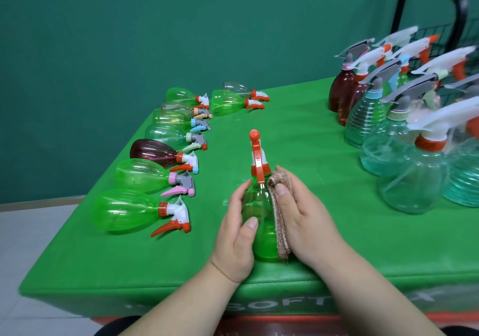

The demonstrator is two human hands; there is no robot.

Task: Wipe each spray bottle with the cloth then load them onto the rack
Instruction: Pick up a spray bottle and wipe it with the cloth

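on the mat [311, 154], bottles [141, 175] lie at left.

Near the front edge of the green surface [324, 180], the left hand [237, 234] grips a green spray bottle [260, 221], its red nozzle pointing toward the far edge. The right hand [304, 219] holds a brown cloth [281, 221] against the bottle's right side. Lying bottles [129, 211] line the left edge. Standing bottles [414, 177] crowd the right edge, in front of a black rack [459, 24].
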